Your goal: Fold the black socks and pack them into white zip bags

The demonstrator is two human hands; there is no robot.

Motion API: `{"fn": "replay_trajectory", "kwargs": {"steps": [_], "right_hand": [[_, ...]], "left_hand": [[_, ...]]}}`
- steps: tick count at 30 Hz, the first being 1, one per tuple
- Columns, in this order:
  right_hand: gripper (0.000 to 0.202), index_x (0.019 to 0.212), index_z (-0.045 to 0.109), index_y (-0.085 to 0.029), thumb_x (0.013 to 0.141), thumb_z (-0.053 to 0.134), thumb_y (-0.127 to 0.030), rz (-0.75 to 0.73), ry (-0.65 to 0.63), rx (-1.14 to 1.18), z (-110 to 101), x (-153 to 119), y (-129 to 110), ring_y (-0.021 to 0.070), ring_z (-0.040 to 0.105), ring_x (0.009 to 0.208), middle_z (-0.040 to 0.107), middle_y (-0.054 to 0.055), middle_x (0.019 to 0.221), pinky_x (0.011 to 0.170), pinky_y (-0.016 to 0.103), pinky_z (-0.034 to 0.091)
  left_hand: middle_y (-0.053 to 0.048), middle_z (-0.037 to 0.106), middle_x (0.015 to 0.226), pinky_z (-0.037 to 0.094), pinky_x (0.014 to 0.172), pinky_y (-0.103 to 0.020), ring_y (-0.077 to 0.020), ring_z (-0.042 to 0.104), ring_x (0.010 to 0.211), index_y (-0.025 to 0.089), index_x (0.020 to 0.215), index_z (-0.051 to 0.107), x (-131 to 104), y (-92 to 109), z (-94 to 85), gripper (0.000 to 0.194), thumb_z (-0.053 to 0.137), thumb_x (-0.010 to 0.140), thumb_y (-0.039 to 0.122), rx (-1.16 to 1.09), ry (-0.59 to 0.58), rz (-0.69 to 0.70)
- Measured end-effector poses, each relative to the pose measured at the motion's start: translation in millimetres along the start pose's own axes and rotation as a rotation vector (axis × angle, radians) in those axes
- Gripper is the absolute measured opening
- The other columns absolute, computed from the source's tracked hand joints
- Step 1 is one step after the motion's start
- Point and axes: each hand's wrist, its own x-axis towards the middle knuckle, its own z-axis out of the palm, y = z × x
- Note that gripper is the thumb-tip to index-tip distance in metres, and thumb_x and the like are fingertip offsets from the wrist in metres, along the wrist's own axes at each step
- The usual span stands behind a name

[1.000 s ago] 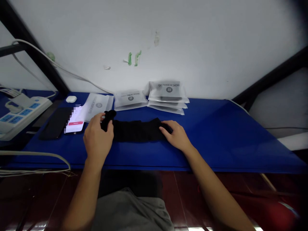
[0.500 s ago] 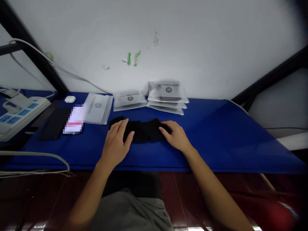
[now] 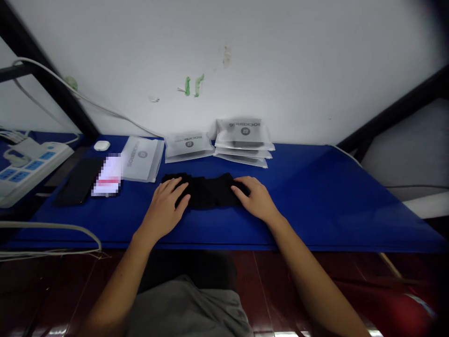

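An unclenched left hand (image 3: 163,208) and a right hand (image 3: 258,200), its grip unclear, are touching black fabric (image 3: 210,192) lying spread out, unbagged, below ROCKBROS pouches (image 3: 189,152) along the back edge of the table (image 3: 333,196).

Plain black on cloth (image 3: 210,193) under both hands (image 3: 165,206), blue across the counter (image 3: 326,201), grey-lettered white on bags (image 3: 245,133) beyond.

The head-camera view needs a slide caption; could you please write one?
Left hand and right hand touch opposite ends of a black fabric strip on a blue tabletop, near frosted plastic pouches.
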Motion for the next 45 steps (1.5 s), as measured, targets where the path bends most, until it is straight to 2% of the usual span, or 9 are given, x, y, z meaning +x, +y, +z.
{"fn": "replay_trajectory", "kwargs": {"steps": [5,13,16,20,24,28,31,35,45], "right_hand": [[0.028,0.106,0.064,-0.020,0.089,0.052,-0.039,-0.003,-0.004,0.002,0.9,-0.2,1.8,0.0255,0.061,0.097,0.069,0.008,0.103,0.087,0.043,0.049],[0.026,0.105,0.064,-0.021,0.089,0.052,-0.038,-0.007,-0.003,0.006,0.3,0.0,1.5,0.0257,0.061,0.097,0.069,0.008,0.103,0.086,0.044,0.049],[0.026,0.105,0.064,-0.020,0.089,0.052,-0.038,-0.011,-0.004,0.006,0.9,0.2,1.8,0.0257,0.061,0.096,0.068,0.008,0.103,0.087,0.044,0.049],[0.027,0.105,0.064,-0.019,0.090,0.052,-0.037,-0.011,-0.005,0.009,1.3,0.1,2.3,0.0259,0.061,0.097,0.068,0.009,0.103,0.088,0.044,0.049],[0.026,0.104,0.064,-0.019,0.089,0.052,-0.037,-0.004,-0.008,0.013,0.3,-0.5,1.5,0.0257,0.061,0.097,0.068,0.009,0.103,0.087,0.044,0.049],[0.027,0.105,0.064,-0.019,0.090,0.052,-0.037,-0.001,-0.011,0.011,0.0,-0.4,0.9,0.0256,0.061,0.097,0.068,0.009,0.102,0.087,0.043,0.049],[0.027,0.105,0.064,-0.019,0.090,0.052,-0.038,-0.006,-0.010,0.008,0.7,-0.2,1.1,0.0260,0.061,0.097,0.068,0.009,0.103,0.087,0.044,0.049],[0.026,0.105,0.064,-0.019,0.090,0.052,-0.038,-0.015,-0.003,0.005,1.2,-0.7,0.7,0.0262,0.060,0.096,0.068,0.009,0.103,0.087,0.044,0.049],[0.031,0.108,0.064,-0.018,0.092,0.048,-0.040,0.004,-0.018,0.030,-2.4,0.0,-3.5,0.0256,0.061,0.099,0.069,0.009,0.104,0.089,0.043,0.048]], "left_hand": [[-0.010,0.047,0.142,0.031,0.112,-0.049,-0.0275,0.038,0.133,0.019,0.134,0.050,-2.5,-1.6,-0.8,0.054,0.061,0.084,0.038,0.006,-0.040,0.054],[-0.008,0.065,0.117,0.048,0.099,-0.042,-0.0220,0.056,0.112,0.019,0.115,0.065,0.0,-2.8,-5.0,0.029,0.051,0.089,0.022,-0.108,0.107,0.088],[-0.007,0.065,0.118,0.046,0.101,-0.043,-0.0211,0.055,0.113,0.021,0.118,0.063,-0.2,3.8,-3.5,0.030,0.048,0.092,0.026,-0.148,0.209,0.107],[-0.008,0.051,0.139,0.035,0.109,-0.051,-0.0270,0.041,0.130,0.023,0.125,0.059,-4.5,11.7,-0.2,0.039,0.048,0.092,0.041,-0.089,0.128,0.148],[-0.016,0.048,0.138,0.037,0.105,-0.051,-0.0315,0.041,0.128,0.014,0.130,0.053,-6.8,9.3,0.5,0.050,0.042,0.093,0.045,-0.004,0.246,-0.164],[-0.020,0.059,0.112,0.045,0.091,-0.053,-0.0381,0.051,0.110,0.007,0.116,0.060,-3.2,3.7,-3.7,0.063,0.049,0.083,0.059,0.131,0.102,-0.500],[-0.015,0.062,0.098,0.047,0.086,-0.046,-0.0345,0.054,0.101,0.012,0.098,0.065,1.5,3.9,-4.5,0.052,0.052,0.079,0.059,0.127,0.051,-0.522],[-0.011,0.064,0.088,0.047,0.078,-0.038,-0.0292,0.059,0.091,0.017,0.085,0.060,6.0,8.3,-0.5,0.027,0.053,0.081,0.043,0.060,0.060,-0.516],[-0.005,0.068,0.083,0.047,0.074,-0.035,-0.0261,0.065,0.084,0.022,0.086,0.057,7.3,6.9,-27.4,0.014,0.055,0.079,0.033,-0.009,0.333,-0.604]]}}
